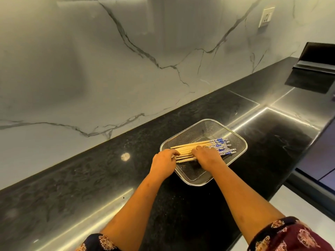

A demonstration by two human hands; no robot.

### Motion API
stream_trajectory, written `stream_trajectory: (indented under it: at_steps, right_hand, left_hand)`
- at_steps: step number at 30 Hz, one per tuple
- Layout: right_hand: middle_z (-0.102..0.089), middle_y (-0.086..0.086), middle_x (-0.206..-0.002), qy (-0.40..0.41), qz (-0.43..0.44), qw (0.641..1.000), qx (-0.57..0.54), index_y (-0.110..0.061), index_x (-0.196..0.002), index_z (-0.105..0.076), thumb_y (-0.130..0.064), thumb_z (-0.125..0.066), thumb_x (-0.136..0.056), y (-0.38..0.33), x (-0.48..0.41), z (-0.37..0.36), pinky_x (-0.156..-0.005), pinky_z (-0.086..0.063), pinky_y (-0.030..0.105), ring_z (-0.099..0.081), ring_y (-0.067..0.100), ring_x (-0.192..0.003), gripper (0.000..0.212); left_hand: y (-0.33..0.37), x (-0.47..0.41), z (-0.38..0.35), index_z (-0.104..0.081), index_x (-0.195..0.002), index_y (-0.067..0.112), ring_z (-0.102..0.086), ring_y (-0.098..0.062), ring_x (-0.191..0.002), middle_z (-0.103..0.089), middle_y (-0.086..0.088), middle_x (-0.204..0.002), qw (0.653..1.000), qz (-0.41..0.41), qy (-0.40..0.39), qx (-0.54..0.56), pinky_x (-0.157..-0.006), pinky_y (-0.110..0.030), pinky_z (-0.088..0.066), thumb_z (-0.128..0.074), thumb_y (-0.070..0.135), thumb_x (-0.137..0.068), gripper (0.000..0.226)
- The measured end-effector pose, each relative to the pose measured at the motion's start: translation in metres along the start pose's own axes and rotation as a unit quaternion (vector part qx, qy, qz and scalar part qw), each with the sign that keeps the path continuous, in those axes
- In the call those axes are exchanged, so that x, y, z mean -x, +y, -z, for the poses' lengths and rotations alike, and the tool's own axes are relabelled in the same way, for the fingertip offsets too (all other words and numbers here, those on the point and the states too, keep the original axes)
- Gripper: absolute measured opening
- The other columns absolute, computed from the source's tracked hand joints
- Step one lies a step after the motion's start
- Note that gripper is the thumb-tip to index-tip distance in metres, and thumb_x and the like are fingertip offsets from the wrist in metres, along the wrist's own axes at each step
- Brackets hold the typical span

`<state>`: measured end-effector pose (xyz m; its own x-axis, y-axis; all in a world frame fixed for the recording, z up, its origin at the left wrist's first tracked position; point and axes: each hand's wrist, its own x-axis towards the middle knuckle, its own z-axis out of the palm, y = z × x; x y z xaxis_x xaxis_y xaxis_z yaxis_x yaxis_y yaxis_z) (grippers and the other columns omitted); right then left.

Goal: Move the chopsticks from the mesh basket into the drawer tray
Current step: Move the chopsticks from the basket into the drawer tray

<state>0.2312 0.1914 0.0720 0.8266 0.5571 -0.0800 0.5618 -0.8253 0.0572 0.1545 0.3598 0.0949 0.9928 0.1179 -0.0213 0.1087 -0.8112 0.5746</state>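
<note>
Pale wooden chopsticks with blue-and-white patterned tops (203, 148) lie bundled side by side across a rectangular silver wire-mesh basket (233, 137), which sits on a polished black speckled stone countertop (90, 171). The plain tapered ends point toward the left rim of the basket and the patterned ends reach toward its right rim.

Both bare hands are laid on the bundle from the near side. The left hand (164, 163) covers the plain ends at the basket's left edge, its fingers curled over the top of the sticks; how far they wrap underneath cannot be told. The right hand (207, 156) rests on the middle of the bundle, fingers bent over the sticks, a ring showing on one finger; whether it has closed around them cannot be told either. A short stretch of bare wood shows between the two hands, and the patterned tops stick out past the right hand. The near part of the basket, below the wrists, holds nothing.

Maroon patterned sleeves (290, 236) end above the forearms at the bottom edge of the view. Behind the countertop rises a white marble-look wall with grey veins (126, 60), carrying a white wall socket (266, 16) at the upper right. A dark flat object (319, 57) leans at the far right end of the counter.
</note>
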Motion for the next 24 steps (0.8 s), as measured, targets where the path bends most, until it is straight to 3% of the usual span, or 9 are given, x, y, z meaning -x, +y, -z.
stream_trajectory:
  at_steps: [5,9,14,16,18,20,22,24]
  right_hand:
    - [-0.054,0.01,-0.123,-0.031,0.016,0.999,0.03,-0.018,-0.121,-0.048,-0.015,-0.042,-0.096,-0.001,0.002,0.007,-0.093,-0.042,0.045,-0.053,0.03,-0.113,0.026]
    - [-0.052,0.013,-0.128,-0.072,0.015,0.995,0.068,-0.014,-0.126,-0.048,-0.011,-0.038,-0.097,-0.004,0.005,0.017,-0.099,-0.039,0.046,-0.051,0.031,-0.118,0.03]
    - [-0.063,0.016,-0.11,-0.02,0.01,0.996,-0.088,-0.012,-0.112,-0.048,-0.012,-0.039,-0.095,-0.007,0.006,0.046,-0.085,-0.048,0.041,-0.06,0.032,-0.097,0.019]
    - [-0.065,0.013,-0.101,0.022,0.013,0.984,-0.179,-0.013,-0.106,-0.052,-0.013,-0.042,-0.096,-0.01,0.003,0.062,-0.079,-0.051,0.042,-0.062,0.029,-0.087,0.015]
    - [-0.067,0.007,-0.095,0.066,0.001,0.949,-0.307,-0.014,-0.111,-0.054,-0.015,-0.044,-0.098,-0.016,0.001,0.077,-0.078,-0.053,0.038,-0.064,0.021,-0.082,0.017]
    - [-0.068,0.003,-0.09,0.096,-0.022,0.877,-0.47,-0.013,-0.114,-0.054,-0.014,-0.047,-0.097,-0.022,0.001,0.093,-0.081,-0.056,0.035,-0.066,0.013,-0.077,0.018]
    - [-0.069,0.001,-0.088,0.081,-0.031,0.791,-0.605,-0.013,-0.113,-0.054,-0.015,-0.05,-0.097,-0.027,0.004,0.108,-0.074,-0.058,0.031,-0.07,0.012,-0.074,0.017]
    - [-0.071,0.0,-0.085,0.026,-0.021,0.729,-0.683,-0.017,-0.111,-0.056,-0.018,-0.053,-0.095,-0.031,0.009,0.119,-0.065,-0.057,0.028,-0.072,0.012,-0.073,0.016]
  left_hand:
    - [0.0,0.005,0.001,-0.065,-0.113,0.026,-0.059,-0.014,-0.086,-0.06,-0.002,-0.121,0.998,0.015,0.036,0.052,-0.085,-0.032,-0.052,-0.048,0.008,-0.09,0.033]
    - [-0.001,0.009,0.005,-0.064,-0.114,0.022,-0.058,-0.017,-0.104,-0.061,-0.002,-0.12,0.992,0.013,0.075,0.103,-0.095,-0.036,-0.049,-0.048,0.005,-0.09,0.033]
    - [0.0,0.011,0.013,-0.06,-0.118,0.021,-0.054,-0.019,-0.115,-0.058,-0.003,-0.124,0.955,0.032,0.165,0.245,-0.1,-0.036,-0.047,-0.05,0.004,-0.091,0.033]
    - [0.006,0.013,0.021,-0.049,-0.131,0.023,-0.048,-0.018,-0.123,-0.049,-0.003,-0.136,0.926,0.041,0.181,0.329,-0.102,-0.033,-0.043,-0.049,0.007,-0.094,0.041]
    - [0.017,0.014,0.031,-0.029,-0.145,0.026,-0.039,-0.017,-0.132,-0.037,0.0,-0.147,0.892,0.038,0.173,0.415,-0.107,-0.034,-0.036,-0.047,0.012,-0.096,0.054]
    - [0.028,0.013,0.043,-0.018,-0.148,0.025,-0.031,-0.019,-0.138,-0.027,-0.001,-0.153,0.864,0.034,0.152,0.478,-0.107,-0.031,-0.031,-0.045,0.016,-0.097,0.058]
    - [0.038,0.014,0.054,-0.022,-0.147,0.022,-0.032,-0.02,-0.138,-0.029,-0.001,-0.153,0.861,0.028,0.115,0.495,-0.104,-0.03,-0.03,-0.045,0.02,-0.098,0.054]
    - [0.045,0.014,0.063,-0.036,-0.141,0.019,-0.042,-0.02,-0.131,-0.045,-0.003,-0.143,0.863,0.01,0.063,0.5,-0.103,-0.032,-0.033,-0.046,0.024,-0.097,0.046]
